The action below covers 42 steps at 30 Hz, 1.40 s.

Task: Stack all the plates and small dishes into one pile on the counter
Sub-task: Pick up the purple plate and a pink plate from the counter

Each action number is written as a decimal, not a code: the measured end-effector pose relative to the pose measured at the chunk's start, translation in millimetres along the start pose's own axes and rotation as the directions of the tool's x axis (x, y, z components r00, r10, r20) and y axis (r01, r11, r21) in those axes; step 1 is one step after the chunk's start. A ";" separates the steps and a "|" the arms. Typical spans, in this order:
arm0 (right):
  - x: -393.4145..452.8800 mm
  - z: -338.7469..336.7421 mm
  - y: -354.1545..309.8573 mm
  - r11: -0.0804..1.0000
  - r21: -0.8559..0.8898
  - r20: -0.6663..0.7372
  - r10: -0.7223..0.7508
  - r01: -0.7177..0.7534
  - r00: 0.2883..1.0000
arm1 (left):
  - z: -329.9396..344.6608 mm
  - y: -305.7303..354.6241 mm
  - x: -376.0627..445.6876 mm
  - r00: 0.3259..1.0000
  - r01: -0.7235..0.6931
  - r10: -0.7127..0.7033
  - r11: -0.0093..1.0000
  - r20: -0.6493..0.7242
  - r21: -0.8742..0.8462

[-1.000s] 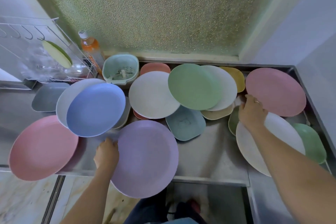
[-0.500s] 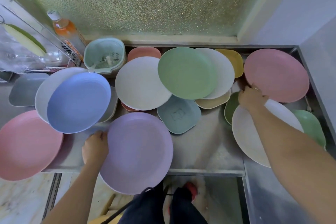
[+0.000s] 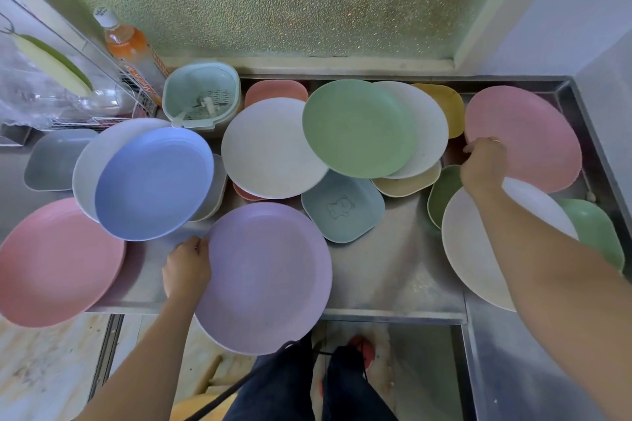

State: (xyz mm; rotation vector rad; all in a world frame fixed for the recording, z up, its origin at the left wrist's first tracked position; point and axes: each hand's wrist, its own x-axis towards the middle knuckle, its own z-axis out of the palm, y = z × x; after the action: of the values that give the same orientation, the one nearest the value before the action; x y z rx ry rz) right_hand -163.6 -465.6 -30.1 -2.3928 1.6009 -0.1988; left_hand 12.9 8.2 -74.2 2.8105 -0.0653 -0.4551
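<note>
Steel counter point(image 3: 393, 270) | L hand point(image 3: 186, 270) grips purple plate point(image 3: 266, 277) rim | R hand point(image 3: 484, 164) grips pink plate point(image 3: 526, 137) edge

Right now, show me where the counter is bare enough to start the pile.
One bare patch of counter: front centre, between the purple plate, the teal dish and the white plate on the right. Everything behind is overlapping plates, and the left end is crowded by the blue plate and pink plate.
</note>
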 end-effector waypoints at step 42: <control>-285.2 4.3 -91.7 0.242 0.044 -0.360 -0.901 0.969 0.241 | -11.0 -13.6 -50.3 0.971 0.118 -0.069 0.970 0.227 -0.211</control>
State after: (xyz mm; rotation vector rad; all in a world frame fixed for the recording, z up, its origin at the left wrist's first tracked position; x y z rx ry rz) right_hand -191.0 -168.7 -0.1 -2.8049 -0.1765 -0.9177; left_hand -31.4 28.9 -53.0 2.5413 0.0701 -0.7448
